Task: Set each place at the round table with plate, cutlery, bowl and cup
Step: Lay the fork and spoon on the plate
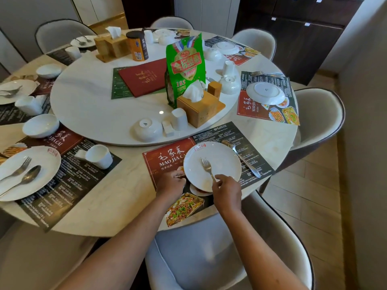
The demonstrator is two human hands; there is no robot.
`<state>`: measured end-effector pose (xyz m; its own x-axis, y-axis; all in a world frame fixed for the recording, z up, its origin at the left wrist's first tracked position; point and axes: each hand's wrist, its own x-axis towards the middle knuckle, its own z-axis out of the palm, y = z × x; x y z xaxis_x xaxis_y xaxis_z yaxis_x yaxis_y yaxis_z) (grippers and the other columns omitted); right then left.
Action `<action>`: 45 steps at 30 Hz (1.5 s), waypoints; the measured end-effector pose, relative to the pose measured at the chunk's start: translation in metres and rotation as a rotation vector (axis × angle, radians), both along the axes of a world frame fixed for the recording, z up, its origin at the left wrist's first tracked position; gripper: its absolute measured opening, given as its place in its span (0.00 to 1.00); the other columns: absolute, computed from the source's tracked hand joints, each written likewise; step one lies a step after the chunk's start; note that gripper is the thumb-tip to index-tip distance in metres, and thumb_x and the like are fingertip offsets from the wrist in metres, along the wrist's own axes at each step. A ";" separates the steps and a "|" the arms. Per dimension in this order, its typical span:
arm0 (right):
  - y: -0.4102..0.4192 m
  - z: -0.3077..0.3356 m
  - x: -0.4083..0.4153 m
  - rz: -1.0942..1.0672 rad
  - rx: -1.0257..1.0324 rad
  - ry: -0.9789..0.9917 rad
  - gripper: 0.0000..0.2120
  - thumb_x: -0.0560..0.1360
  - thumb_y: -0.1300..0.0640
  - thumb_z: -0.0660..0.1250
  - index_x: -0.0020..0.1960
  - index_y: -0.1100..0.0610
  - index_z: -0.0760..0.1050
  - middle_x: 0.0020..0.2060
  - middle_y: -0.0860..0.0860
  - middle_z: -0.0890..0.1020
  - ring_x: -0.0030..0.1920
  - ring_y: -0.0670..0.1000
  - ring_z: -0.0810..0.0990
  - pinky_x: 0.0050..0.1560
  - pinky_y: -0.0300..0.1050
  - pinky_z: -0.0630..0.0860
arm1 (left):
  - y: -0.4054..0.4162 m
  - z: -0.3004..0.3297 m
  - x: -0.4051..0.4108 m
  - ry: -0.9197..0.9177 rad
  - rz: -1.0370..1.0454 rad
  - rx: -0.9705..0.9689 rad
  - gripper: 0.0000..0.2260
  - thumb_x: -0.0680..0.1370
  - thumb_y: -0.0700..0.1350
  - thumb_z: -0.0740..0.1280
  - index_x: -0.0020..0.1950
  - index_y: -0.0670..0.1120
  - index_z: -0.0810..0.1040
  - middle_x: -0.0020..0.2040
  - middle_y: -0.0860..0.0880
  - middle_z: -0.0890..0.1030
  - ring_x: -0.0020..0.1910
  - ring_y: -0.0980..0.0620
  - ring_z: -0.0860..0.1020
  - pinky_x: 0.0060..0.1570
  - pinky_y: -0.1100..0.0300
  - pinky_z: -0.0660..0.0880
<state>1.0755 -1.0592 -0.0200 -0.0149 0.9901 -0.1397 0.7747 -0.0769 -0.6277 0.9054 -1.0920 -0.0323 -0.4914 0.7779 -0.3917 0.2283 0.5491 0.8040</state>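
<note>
My left hand grips the plate's near-left rim while my right hand pinches the fork lying on it, the plate sitting on the placemat at the desk's near edge, spoon just right of it.

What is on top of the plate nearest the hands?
A fork lies on the plate, its handle pinched by the right hand. The left hand covers the plate's near-left rim.

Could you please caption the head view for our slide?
Left hand steadies the plate while right hand pinches the fork.
</note>
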 end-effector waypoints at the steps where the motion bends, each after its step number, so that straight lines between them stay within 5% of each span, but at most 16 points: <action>1: -0.001 0.000 0.002 0.016 0.005 -0.011 0.14 0.79 0.58 0.66 0.64 0.53 0.80 0.54 0.53 0.84 0.53 0.55 0.82 0.53 0.50 0.81 | -0.001 0.000 0.001 0.015 -0.014 0.000 0.13 0.79 0.42 0.68 0.63 0.51 0.81 0.47 0.51 0.83 0.41 0.53 0.82 0.44 0.58 0.80; 4: -0.001 0.002 0.004 0.098 0.018 -0.091 0.14 0.79 0.58 0.64 0.63 0.52 0.81 0.51 0.53 0.83 0.51 0.54 0.81 0.51 0.51 0.81 | -0.003 0.003 0.004 0.058 -0.028 0.004 0.15 0.80 0.41 0.68 0.65 0.50 0.80 0.40 0.57 0.79 0.38 0.57 0.79 0.36 0.63 0.73; 10: -0.002 0.004 0.012 0.175 0.039 -0.194 0.16 0.80 0.59 0.63 0.66 0.51 0.79 0.52 0.52 0.79 0.52 0.52 0.78 0.52 0.46 0.76 | -0.002 0.004 0.007 0.084 -0.029 0.011 0.14 0.80 0.40 0.68 0.65 0.50 0.81 0.38 0.58 0.78 0.38 0.58 0.78 0.38 0.63 0.73; 15: 0.000 0.004 0.013 0.175 0.028 -0.169 0.16 0.80 0.56 0.64 0.67 0.51 0.79 0.53 0.50 0.79 0.52 0.51 0.78 0.53 0.45 0.76 | 0.000 0.004 0.009 0.095 -0.013 0.001 0.14 0.79 0.41 0.68 0.64 0.51 0.81 0.54 0.49 0.84 0.41 0.60 0.78 0.39 0.62 0.73; 19: 0.013 0.009 0.018 0.142 0.071 -0.163 0.17 0.79 0.49 0.65 0.68 0.50 0.77 0.56 0.50 0.80 0.56 0.52 0.79 0.57 0.51 0.78 | 0.000 0.006 0.014 0.150 0.008 0.017 0.14 0.81 0.43 0.65 0.66 0.50 0.79 0.50 0.50 0.84 0.38 0.57 0.78 0.35 0.62 0.72; 23: 0.043 0.015 0.032 0.081 0.155 -0.256 0.16 0.80 0.52 0.65 0.67 0.50 0.77 0.60 0.52 0.79 0.60 0.54 0.77 0.59 0.53 0.77 | 0.004 0.004 0.020 0.414 -0.113 0.044 0.21 0.81 0.50 0.63 0.74 0.51 0.71 0.67 0.49 0.78 0.63 0.48 0.77 0.59 0.48 0.78; 28: 0.080 0.018 0.050 0.071 0.155 -0.369 0.20 0.78 0.64 0.62 0.68 0.53 0.76 0.60 0.56 0.77 0.59 0.58 0.74 0.56 0.56 0.75 | 0.010 0.009 0.030 0.730 -0.365 -0.026 0.29 0.83 0.57 0.60 0.81 0.52 0.55 0.81 0.44 0.58 0.80 0.41 0.53 0.78 0.43 0.54; 31: 0.094 0.015 0.056 0.110 0.111 -0.389 0.21 0.76 0.68 0.63 0.67 0.55 0.75 0.60 0.58 0.77 0.59 0.60 0.76 0.56 0.58 0.77 | 0.013 0.009 0.036 0.835 -0.452 -0.041 0.32 0.83 0.61 0.57 0.82 0.54 0.48 0.83 0.43 0.49 0.81 0.40 0.45 0.78 0.43 0.45; 39: 0.108 -0.002 0.063 0.186 0.166 -0.396 0.20 0.76 0.68 0.63 0.66 0.55 0.76 0.54 0.56 0.81 0.53 0.59 0.80 0.50 0.54 0.79 | 0.013 0.005 0.038 0.920 -0.506 -0.057 0.33 0.82 0.63 0.55 0.82 0.55 0.45 0.83 0.42 0.45 0.81 0.40 0.42 0.79 0.43 0.43; 45: 0.099 0.004 0.072 -0.078 0.074 -0.181 0.25 0.76 0.69 0.59 0.70 0.54 0.72 0.58 0.56 0.77 0.58 0.59 0.77 0.56 0.55 0.73 | 0.008 -0.001 0.035 0.905 -0.466 -0.012 0.33 0.82 0.63 0.57 0.82 0.53 0.48 0.82 0.42 0.49 0.81 0.40 0.46 0.78 0.43 0.45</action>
